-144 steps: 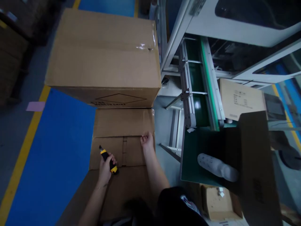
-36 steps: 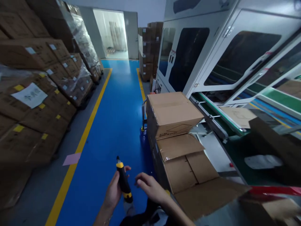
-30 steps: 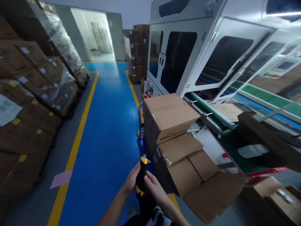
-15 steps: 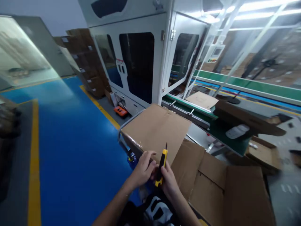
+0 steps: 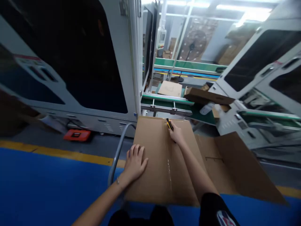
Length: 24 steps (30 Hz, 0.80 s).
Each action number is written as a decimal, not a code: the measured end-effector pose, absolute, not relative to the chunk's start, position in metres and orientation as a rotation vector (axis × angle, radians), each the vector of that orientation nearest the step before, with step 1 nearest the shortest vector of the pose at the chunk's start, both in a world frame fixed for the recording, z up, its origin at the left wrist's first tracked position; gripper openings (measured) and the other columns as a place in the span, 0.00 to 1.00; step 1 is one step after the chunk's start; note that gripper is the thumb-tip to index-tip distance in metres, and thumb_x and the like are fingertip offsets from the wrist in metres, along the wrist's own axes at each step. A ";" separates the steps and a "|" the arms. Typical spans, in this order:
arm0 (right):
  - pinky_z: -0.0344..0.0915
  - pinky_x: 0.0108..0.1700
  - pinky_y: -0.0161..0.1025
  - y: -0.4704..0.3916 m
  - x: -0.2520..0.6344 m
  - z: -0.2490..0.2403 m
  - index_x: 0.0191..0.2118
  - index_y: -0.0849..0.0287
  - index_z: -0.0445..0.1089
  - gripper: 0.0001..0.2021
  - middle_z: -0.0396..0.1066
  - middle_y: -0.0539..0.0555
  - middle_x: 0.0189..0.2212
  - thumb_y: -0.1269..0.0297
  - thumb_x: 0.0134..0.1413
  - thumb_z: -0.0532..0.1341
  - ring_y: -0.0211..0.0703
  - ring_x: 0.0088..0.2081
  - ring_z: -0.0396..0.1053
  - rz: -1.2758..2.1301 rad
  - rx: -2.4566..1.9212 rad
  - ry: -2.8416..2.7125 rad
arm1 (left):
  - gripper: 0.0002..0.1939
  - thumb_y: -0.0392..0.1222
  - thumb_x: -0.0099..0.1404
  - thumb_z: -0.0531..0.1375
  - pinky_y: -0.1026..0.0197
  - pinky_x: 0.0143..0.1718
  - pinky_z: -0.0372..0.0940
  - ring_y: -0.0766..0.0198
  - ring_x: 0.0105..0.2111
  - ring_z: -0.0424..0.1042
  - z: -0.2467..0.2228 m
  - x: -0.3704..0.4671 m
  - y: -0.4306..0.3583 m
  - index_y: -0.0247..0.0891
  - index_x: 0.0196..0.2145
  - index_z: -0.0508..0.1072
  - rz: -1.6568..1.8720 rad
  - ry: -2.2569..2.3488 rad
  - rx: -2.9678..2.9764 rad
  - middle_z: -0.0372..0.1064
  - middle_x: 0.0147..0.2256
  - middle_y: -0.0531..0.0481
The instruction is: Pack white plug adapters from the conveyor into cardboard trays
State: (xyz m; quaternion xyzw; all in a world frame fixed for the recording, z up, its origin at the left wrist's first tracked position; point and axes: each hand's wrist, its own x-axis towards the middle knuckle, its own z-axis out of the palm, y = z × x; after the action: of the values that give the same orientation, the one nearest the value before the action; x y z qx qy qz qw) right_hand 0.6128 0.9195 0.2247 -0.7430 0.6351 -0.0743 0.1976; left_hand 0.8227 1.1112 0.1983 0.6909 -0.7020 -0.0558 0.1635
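A closed cardboard box [image 5: 152, 141] lies in front of me, with a strip of clear tape [image 5: 168, 169] along its middle seam. My left hand [image 5: 135, 161] rests on the box's left side, fingers spread and holding nothing. Near the far end of the seam, my right hand [image 5: 176, 134] grips a yellow and black utility knife [image 5: 169, 124]. The knife's tip is at the taped seam; whether the blade is in the tape cannot be made out. An opened cardboard box [image 5: 225, 163] with a raised flap is to the right.
A grey cart handle [image 5: 117, 153] curves along the box's left side. Beyond the box runs a green conveyor [image 5: 164, 103] carrying cardboard and a white bottle-like object [image 5: 207, 108]. A white machine cabinet [image 5: 94, 117] stands at left, with an orange case [image 5: 77, 135] on the floor.
My hands have come apart. The left now lies flat on the box, and the right has carried the knife to the seam's far end. My view has turned to the right.
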 end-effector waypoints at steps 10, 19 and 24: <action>0.64 0.40 0.42 0.906 0.670 0.253 0.65 0.52 0.47 0.28 0.71 0.64 0.43 0.66 0.59 0.51 0.54 0.43 0.71 0.200 -2.090 2.079 | 0.27 0.45 0.63 0.54 0.39 0.56 0.51 0.43 0.62 0.45 0.197 0.835 1.110 0.37 0.59 0.59 -0.305 -2.062 1.826 0.53 0.59 0.37; 0.67 0.27 0.37 0.898 0.690 0.304 0.55 0.55 0.64 0.23 0.73 0.58 0.38 0.74 0.53 0.53 0.39 0.22 0.70 0.516 -2.073 1.898 | 0.27 0.47 0.63 0.53 0.37 0.56 0.50 0.43 0.62 0.44 0.200 0.838 1.112 0.37 0.59 0.60 -0.369 -2.028 1.803 0.53 0.60 0.37; 0.68 0.26 0.40 0.900 0.704 0.316 0.49 0.64 0.69 0.19 0.73 0.62 0.33 0.76 0.50 0.55 0.41 0.20 0.70 0.692 -2.051 1.900 | 0.27 0.46 0.62 0.54 0.36 0.56 0.51 0.43 0.62 0.45 0.202 0.840 1.111 0.38 0.58 0.61 -0.437 -1.988 1.787 0.54 0.59 0.37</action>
State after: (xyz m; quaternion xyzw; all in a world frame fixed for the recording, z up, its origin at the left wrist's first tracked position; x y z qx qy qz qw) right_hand 0.7041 0.9003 0.3157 -0.7060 0.6541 0.2383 0.1302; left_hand 0.8397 1.1108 0.2016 0.6444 -0.7168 -0.1576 0.2146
